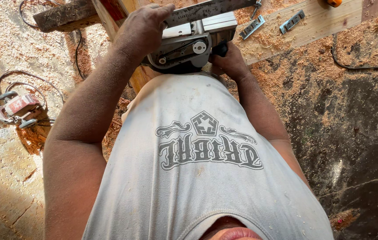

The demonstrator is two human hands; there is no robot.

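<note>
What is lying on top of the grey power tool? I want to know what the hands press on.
A long metal ruler lies across the grey power tool, pinned by the left hand. The tool's underside is hidden.

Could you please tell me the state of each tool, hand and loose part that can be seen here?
Electric planer: upturned, held against the body.
Steel ruler: laid across the planer's sole.
Left hand: pressing the ruler down.
Right hand: gripping the planer's handle.
Two planer blades: loose on the plank.
Second power tool: on the floor, untouched.

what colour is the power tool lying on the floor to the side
Red and grey power tool, seen in the head view.
</note>
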